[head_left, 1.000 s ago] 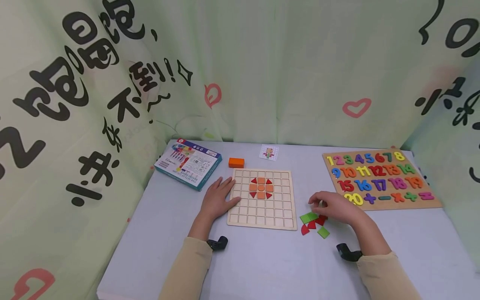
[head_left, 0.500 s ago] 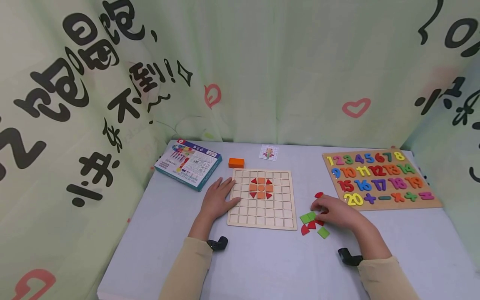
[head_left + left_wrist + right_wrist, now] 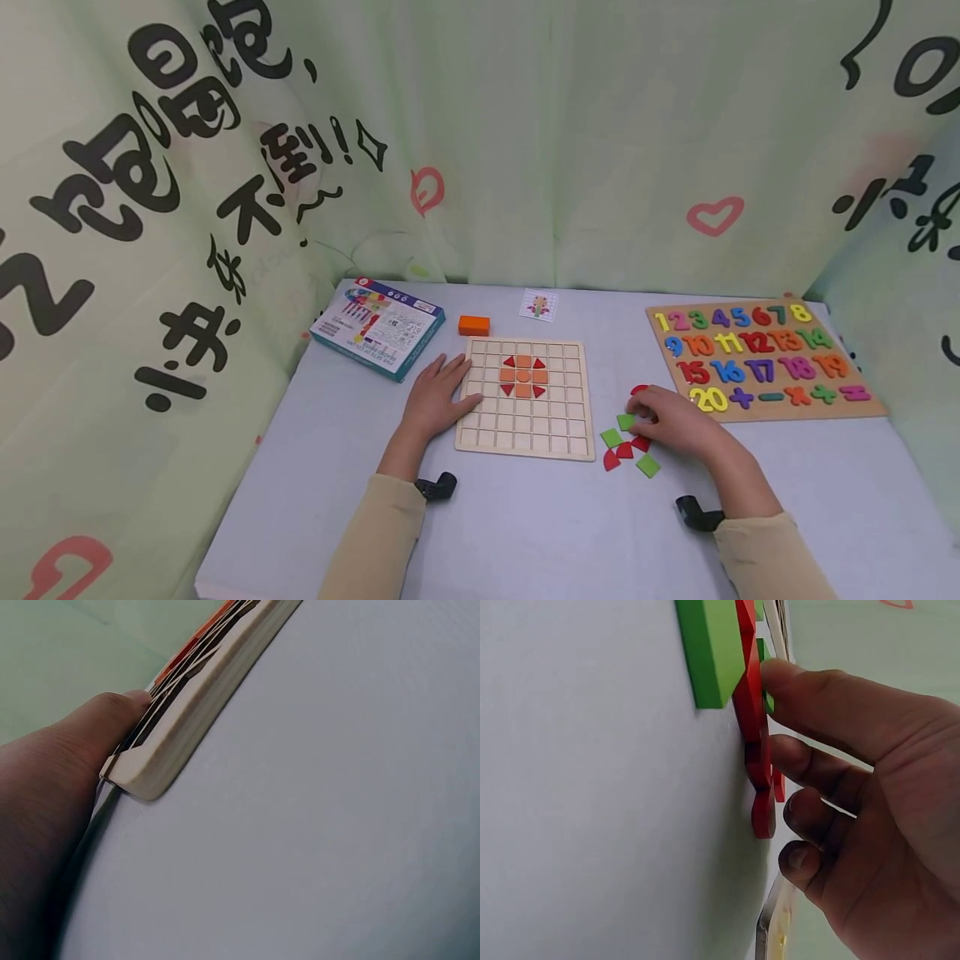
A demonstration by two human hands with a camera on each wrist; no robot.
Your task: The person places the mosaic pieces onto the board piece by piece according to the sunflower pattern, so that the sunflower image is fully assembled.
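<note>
At the left edge of a wooden grid board point(image 3: 487, 421), my left hand point(image 3: 432, 396) rests with fingers spread and its thumb on the rim. The thumb point(image 3: 112, 716) lies on the board in the left wrist view too. Orange pieces point(image 3: 522, 361) and small red triangles point(image 3: 539, 392) form a pattern on the board. To its right, my right hand point(image 3: 667, 418) pinches a green square tile point(image 3: 626, 422) by its edge; the tip of the index finger is hidden. Around that hand lie red pieces point(image 3: 612, 460), another green tile point(image 3: 611, 438) and a third green tile point(image 3: 648, 465).
A number board point(image 3: 765, 408) with coloured digits lies at the right. Behind the grid board are an orange block point(image 3: 474, 326) and a small picture card point(image 3: 539, 305). A flat box point(image 3: 378, 325) lies at the back left. Printed curtains point(image 3: 555, 167) surround the white table point(image 3: 525, 533).
My right hand first shifted a little towards me, uncovering a red piece behind it. Then one green tile slid away from its neighbour, towards the back. My left hand has stayed on the board.
</note>
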